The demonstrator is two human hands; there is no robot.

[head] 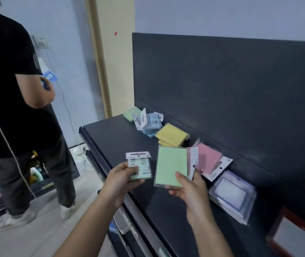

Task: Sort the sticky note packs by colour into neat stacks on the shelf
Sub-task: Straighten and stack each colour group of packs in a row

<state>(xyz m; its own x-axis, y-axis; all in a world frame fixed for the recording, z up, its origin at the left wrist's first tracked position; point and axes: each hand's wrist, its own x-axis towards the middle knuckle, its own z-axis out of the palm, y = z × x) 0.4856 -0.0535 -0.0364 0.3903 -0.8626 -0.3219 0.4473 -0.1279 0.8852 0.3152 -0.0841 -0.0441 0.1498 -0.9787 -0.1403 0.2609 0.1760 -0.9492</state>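
Two green sticky note packs in hand, both held above the dark shelf. Our left hand has its grip closed on the smaller green pack, printed back card facing us, thumb across its lower face. Our right hand has its grip closed on the larger green pack, plain side up, thumb on its lower right corner; its clear wrapper flap sticks out to the right.

On the shelf behind: pink packs just beyond the right-hand pack, partly hidden by it; a yellow stack further back; loose blue packs with header cards askew; a green stack at the far end. A clear-wrapped white pack with a purple border lies near our right wrist.

A bystander in a black shirt stands left of the shelf, holding something blue, blurred. Print on the cards mostly unreadable
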